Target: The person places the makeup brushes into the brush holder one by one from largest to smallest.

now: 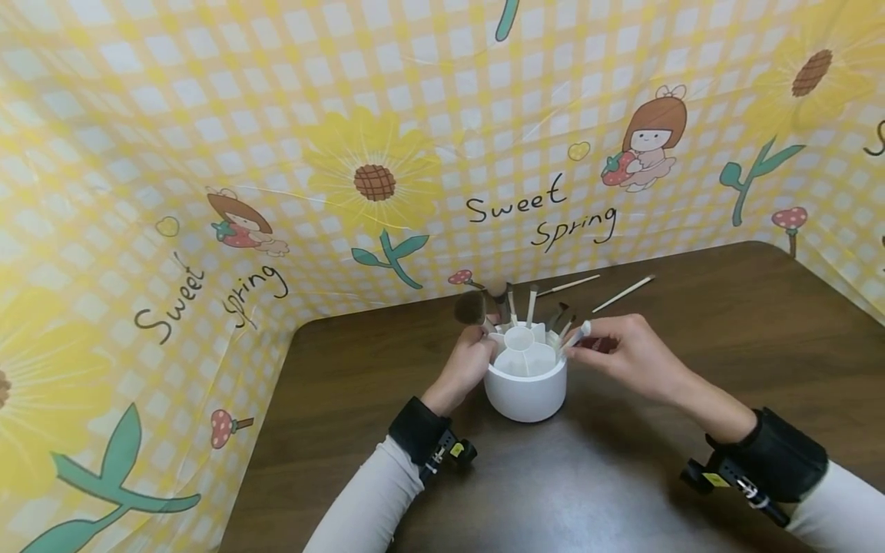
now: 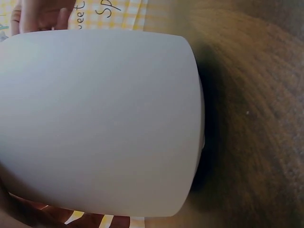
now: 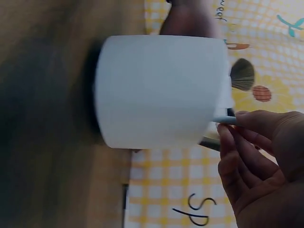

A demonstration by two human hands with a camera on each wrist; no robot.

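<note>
A round white makeup brush holder (image 1: 525, 398) with divided compartments stands on the table in the head view. My left hand (image 1: 462, 370) grips its left side, thumb near the rim. At the right rim, my right hand (image 1: 636, 355) pinches a slim pale brush (image 1: 579, 333) between thumb and fingertips, its lower part inside a right-hand compartment. The right wrist view shows the pinched handle (image 3: 224, 119) right at the holder's edge. A large fluffy brush (image 1: 471, 309) and several smaller brushes rise from the back and left compartments; the front ones hold no brushes.
Two thin brushes lie on the dark wooden table (image 1: 359, 399) behind the holder, one pale brush (image 1: 624, 293) at the right and another brush (image 1: 570, 285) nearer the middle. A yellow checked cloth (image 1: 429, 92) hangs along the table's back and sides.
</note>
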